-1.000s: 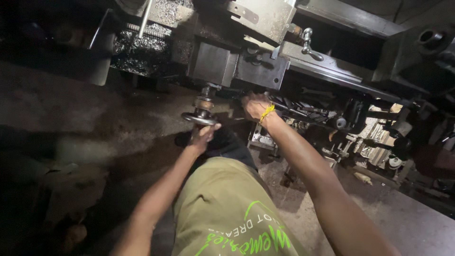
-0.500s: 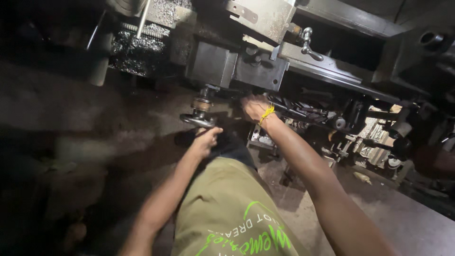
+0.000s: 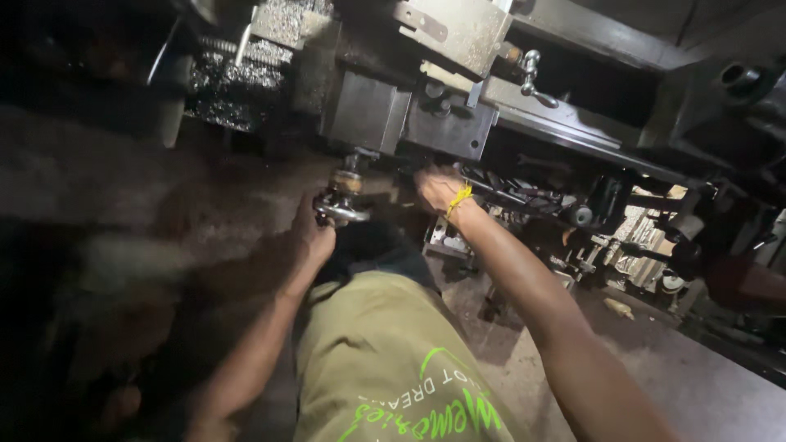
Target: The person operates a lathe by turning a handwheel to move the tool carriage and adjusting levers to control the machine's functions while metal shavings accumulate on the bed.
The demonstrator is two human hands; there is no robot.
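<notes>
I look down at a metal lathe. My left hand [image 3: 315,233] grips the shiny handwheel [image 3: 342,209] that hangs below the grey carriage apron [image 3: 409,123]. My right hand [image 3: 438,187], with a yellow band at the wrist, reaches under the apron just right of the handwheel; its fingers are curled against the machine and what they touch is hidden in shadow. My olive shirt with green print fills the lower middle.
Metal swarf [image 3: 233,78] lies heaped in the tray at upper left. A lever with a ball knob [image 3: 532,69] sticks out of the upper slide. Tools and metal parts [image 3: 622,229] crowd the shelf at right. The dusty floor [image 3: 696,385] shows at lower right.
My left hand has moved a little up and left onto the handwheel's rim. My right hand has stayed under the apron.
</notes>
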